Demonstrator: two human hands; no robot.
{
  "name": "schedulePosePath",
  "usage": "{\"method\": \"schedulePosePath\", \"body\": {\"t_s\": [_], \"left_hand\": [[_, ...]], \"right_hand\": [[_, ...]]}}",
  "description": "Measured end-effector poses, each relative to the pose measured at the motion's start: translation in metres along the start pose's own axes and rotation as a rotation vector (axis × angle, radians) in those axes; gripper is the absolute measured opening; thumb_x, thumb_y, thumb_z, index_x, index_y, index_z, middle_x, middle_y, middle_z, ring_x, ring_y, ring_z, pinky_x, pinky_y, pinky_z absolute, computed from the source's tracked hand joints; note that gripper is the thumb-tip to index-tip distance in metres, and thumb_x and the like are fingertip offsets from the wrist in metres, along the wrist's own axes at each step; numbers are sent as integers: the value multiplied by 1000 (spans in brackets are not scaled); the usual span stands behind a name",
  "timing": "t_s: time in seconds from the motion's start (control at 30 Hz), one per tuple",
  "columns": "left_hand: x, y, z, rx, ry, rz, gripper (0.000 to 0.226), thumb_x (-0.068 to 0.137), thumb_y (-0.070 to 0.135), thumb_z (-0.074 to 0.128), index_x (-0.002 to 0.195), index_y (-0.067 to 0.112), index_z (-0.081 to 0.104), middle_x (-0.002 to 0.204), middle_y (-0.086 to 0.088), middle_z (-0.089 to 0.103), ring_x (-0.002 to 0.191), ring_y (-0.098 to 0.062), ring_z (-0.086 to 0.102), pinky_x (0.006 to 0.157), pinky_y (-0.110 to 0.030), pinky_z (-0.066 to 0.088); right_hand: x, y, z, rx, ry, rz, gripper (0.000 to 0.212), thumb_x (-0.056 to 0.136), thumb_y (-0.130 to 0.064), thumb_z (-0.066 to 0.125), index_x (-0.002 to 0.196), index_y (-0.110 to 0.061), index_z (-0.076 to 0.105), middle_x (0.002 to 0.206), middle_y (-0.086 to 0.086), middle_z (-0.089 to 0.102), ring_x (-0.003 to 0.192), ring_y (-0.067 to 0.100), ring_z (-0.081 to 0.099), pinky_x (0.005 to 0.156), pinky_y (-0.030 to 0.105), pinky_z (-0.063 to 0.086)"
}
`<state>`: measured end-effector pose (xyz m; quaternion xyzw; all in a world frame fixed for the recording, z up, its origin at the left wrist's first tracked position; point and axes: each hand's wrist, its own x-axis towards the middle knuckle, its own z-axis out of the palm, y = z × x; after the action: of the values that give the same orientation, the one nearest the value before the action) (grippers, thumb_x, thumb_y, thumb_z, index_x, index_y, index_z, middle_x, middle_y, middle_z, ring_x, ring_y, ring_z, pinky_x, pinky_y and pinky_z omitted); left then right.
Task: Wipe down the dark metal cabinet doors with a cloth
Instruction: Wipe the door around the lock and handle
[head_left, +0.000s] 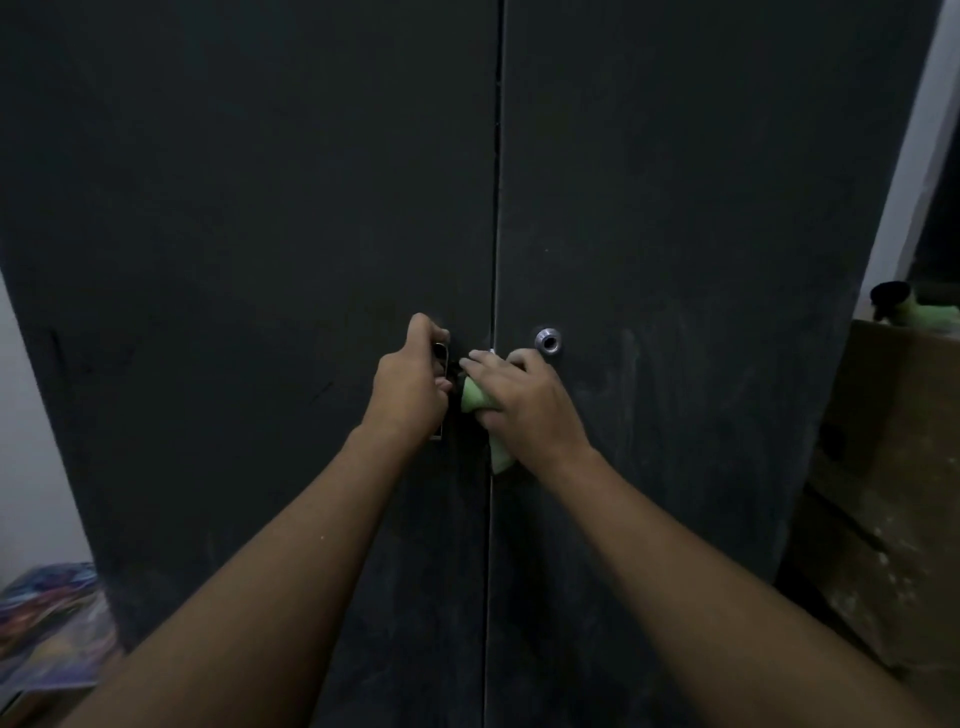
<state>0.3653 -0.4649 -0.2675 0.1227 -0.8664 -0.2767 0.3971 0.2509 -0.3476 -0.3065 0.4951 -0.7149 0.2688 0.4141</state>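
Dark metal fills almost the whole view: the left cabinet door (234, 208) and the right cabinet door (675, 182) stand closed, meeting at a thin vertical seam (494, 234) down the middle. The left hand (410, 384) has its fingers curled round a slim silver handle (441, 353) near the seam edge of the left door, clamped on it. Just right of it, the right hand (524, 400) grips a bunched pale green cloth (475, 397) and holds it against the doors at the seam, with its fingertips almost touching the left hand; a tail of the cloth hangs below the wrist. A round silver lock (548, 341) sits on the right door just above the right hand. Pale dusty streaks show on the right door to the right of the lock. At the far right stands a brown cardboard box (893, 441) with a green-and-black object (914, 309) on top, too dim to identify. At the lower left lies a colourful printed item (52, 623) beside a white wall (31, 441).
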Motion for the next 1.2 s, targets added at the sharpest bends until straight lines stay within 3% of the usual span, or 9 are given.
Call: {"method": "schedulePosePath", "body": {"t_s": [0.1, 0.23, 0.33, 0.43, 0.5, 0.6, 0.73, 1.03, 1.2], "left_hand": [[-1, -1, 0, -16, -12, 0, 45, 90, -3, 58, 126, 19, 43, 85, 3, 54, 76, -6, 55, 61, -14, 42], [-3, -3, -2, -48, -13, 10, 46, 90, -2, 59, 126, 19, 42, 87, 1, 59, 76, -5, 57, 56, -8, 41], [-5, -7, -2, -130, 4, -79, 35, 89, 0, 64, 112, 17, 45, 90, 4, 59, 79, -1, 56, 58, -7, 44], [-9, -19, -7, -246, 12, -173, 27, 84, 6, 75, 93, 17, 53, 78, 3, 63, 72, -4, 60, 57, -9, 43], [-11, -25, -15, -280, 27, -190, 20, 82, 10, 78, 89, 16, 60, 75, 1, 67, 68, -4, 63, 61, -17, 49], [-12, -33, -35, -374, 225, -258, 5, 90, 15, 68, 89, 17, 63, 75, 3, 72, 74, -5, 70, 79, -36, 59], [-10, -39, -61, -464, 315, -305, 5, 94, 15, 60, 95, 19, 63, 84, 2, 73, 81, -4, 72, 85, -40, 59], [-20, -30, -68, -359, 203, -234, 11, 93, 13, 57, 94, 22, 63, 84, 5, 71, 85, -7, 70, 80, -35, 58], [-26, -40, -80, -247, 126, -236, 11, 90, 19, 57, 92, 28, 61, 86, 3, 71, 87, -11, 70, 84, -42, 57]], "right_hand": [[-1, 0, 0, 49, -50, 2, 62, 66, -11, 69, 127, -17, 66, 131, -3, 65, 95, 23, 49, 85, 43, 53], [-7, 7, -11, 194, -241, 12, 59, 70, -6, 73, 126, -22, 68, 134, -12, 62, 97, 21, 47, 89, 20, 39], [10, 1, -30, 291, 4, 90, 60, 64, -8, 72, 123, -20, 70, 128, -12, 64, 93, 22, 51, 87, 15, 40], [51, -19, -45, 273, 214, 158, 59, 66, -10, 73, 125, -19, 68, 129, -12, 63, 96, 19, 50, 87, 2, 31], [80, -36, -46, 214, 116, 158, 60, 75, -10, 72, 133, -18, 62, 138, -7, 59, 103, 23, 51, 90, 9, 31], [99, -56, -30, -18, -80, 140, 61, 85, -14, 67, 144, -17, 50, 149, 1, 47, 114, 30, 51, 100, 30, 40], [95, -72, -16, -141, -88, 110, 52, 84, -6, 65, 135, -17, 60, 146, 2, 52, 110, 30, 53, 99, 38, 42], [121, -59, -51, -73, -449, 32, 37, 82, -11, 61, 110, -30, 75, 116, -8, 71, 106, 19, 64, 91, 28, 50], [104, -23, -52, -114, -494, 1, 56, 73, 0, 56, 113, -36, 71, 125, -14, 65, 105, 18, 54, 94, 34, 49]]}}
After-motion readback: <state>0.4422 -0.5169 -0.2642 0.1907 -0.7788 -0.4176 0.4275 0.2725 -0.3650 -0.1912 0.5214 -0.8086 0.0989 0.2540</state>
